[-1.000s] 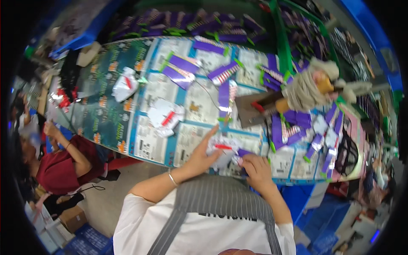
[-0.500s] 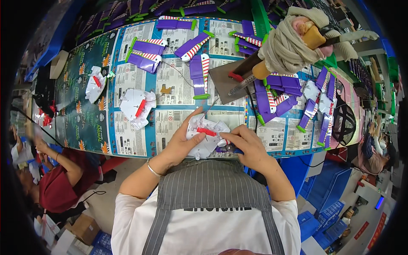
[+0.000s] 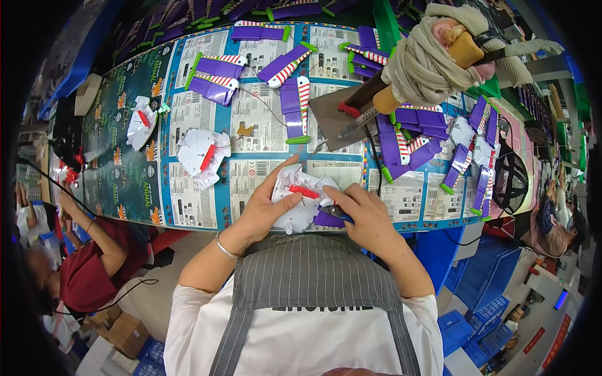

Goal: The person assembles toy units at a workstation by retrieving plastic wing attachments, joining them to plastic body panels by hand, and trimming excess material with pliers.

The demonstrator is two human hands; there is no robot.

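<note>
- Left hand (image 3: 266, 203): I see it gripping a white shell (image 3: 293, 219), red strip (image 3: 304, 192) on it, at the near table edge (image 3: 433, 224).
- Right hand (image 3: 369, 216): closed around a dark-handled tool (image 3: 339, 214).
- Other white shells (image 3: 199, 156): two, lying untouched.

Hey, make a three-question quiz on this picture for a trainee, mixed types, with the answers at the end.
1. True or false: the left hand holds a white shell.
2. Where is the bracelet? A: right wrist; B: left wrist; C: on the table.
3. How many other white shells with red strips lie to the left of that hand?

Key: 1 true; 2 B; 3 two.
</note>
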